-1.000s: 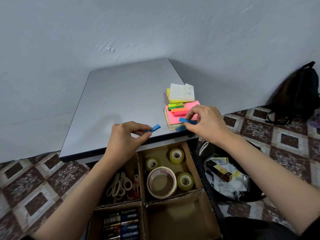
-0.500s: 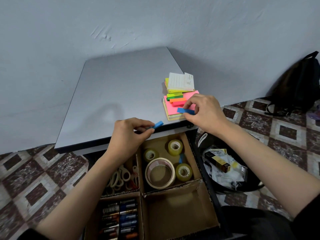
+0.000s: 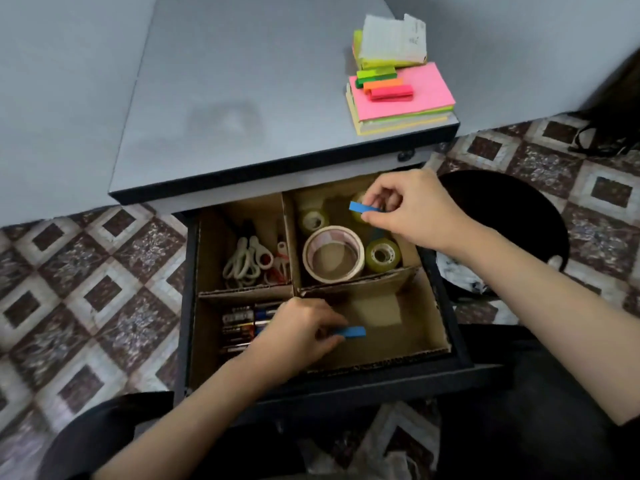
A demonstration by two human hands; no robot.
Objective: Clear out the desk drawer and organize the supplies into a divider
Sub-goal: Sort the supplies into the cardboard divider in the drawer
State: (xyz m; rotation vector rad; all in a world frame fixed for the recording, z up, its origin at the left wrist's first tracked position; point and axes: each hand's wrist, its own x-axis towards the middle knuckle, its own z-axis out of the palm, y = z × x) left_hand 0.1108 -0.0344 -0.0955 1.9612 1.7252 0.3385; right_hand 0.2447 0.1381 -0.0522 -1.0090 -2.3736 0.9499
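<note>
Setting: a patterned tile floor (image 3: 86,282) is being shown beneath a grey desk top (image 3: 242,81), with the open drawer (image 3: 446,306) lying just in front of the desk edge.
Left hand: the left hand (image 3: 298,337) is being held over the near half of the drawer, pinched closed on a blue sticky-tab strip (image 3: 351,331) that is pointing into the bare near-right compartment.
Right hand: the right hand (image 3: 412,209) is being held over the far-right compartment, fingers gripping a second blue strip (image 3: 360,207) above the tape rolls.
Divider: a cardboard divider (image 3: 292,237) is being seen inside the drawer, splitting it into four compartments.
Far-right compartment: a wide tape roll (image 3: 333,254) and small clear tape rolls (image 3: 382,255) are being kept here.
Far-left compartment: scissors (image 3: 247,261) are being kept here.
Near-left compartment: batteries (image 3: 242,323) are being partly covered by the left hand.
Desk top, behind the drawer: a stack of sticky notes (image 3: 401,95) is being seen near the right front corner, with coloured tab strips (image 3: 384,83) lying on the pink pad.
</note>
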